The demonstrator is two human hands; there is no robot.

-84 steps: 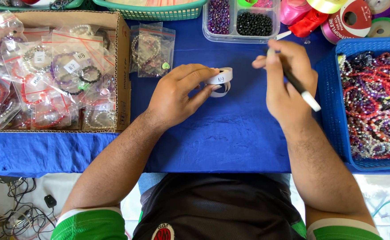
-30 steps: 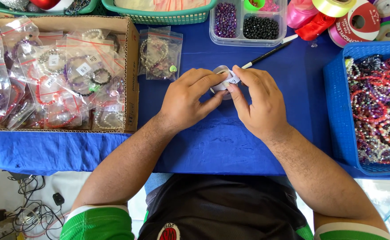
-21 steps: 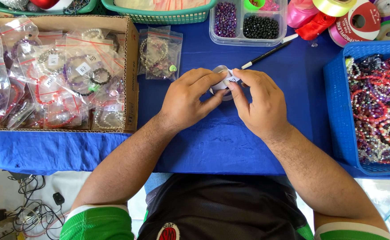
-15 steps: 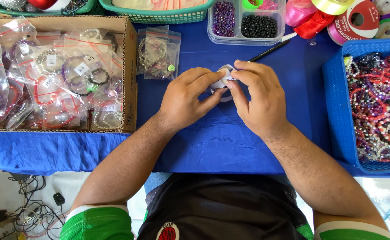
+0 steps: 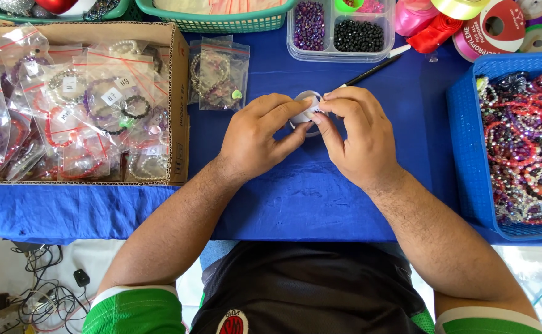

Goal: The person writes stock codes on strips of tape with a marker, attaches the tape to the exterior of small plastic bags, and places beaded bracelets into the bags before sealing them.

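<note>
1. A small white roll of tape [image 5: 309,106] is held between the left hand [image 5: 260,137] and the right hand [image 5: 356,139], just above the blue cloth of the desk [image 5: 308,198], near the middle of the view.
2. The left hand is closed on the roll's left side, thumb below and fingers above; the right hand pinches what appears to be the tape's loose end or a small label at the roll's right edge.
3. The step in hand is judged to be the peeling or pressing of a small label at the roll; a steady grip by the left hand and a fine pinch by the right would be called for next.
4. The roll is seen roughly face-on, its open centre turned upward towards the camera; as a ring, no long axis can be told.
5. A black pen [image 5: 370,71] lies just beyond the right hand, pointing up and to the right.
6. A cardboard box of bagged bracelets [image 5: 73,105] stands to the left, a blue basket of beaded bracelets [image 5: 524,142] to the right.
</note>
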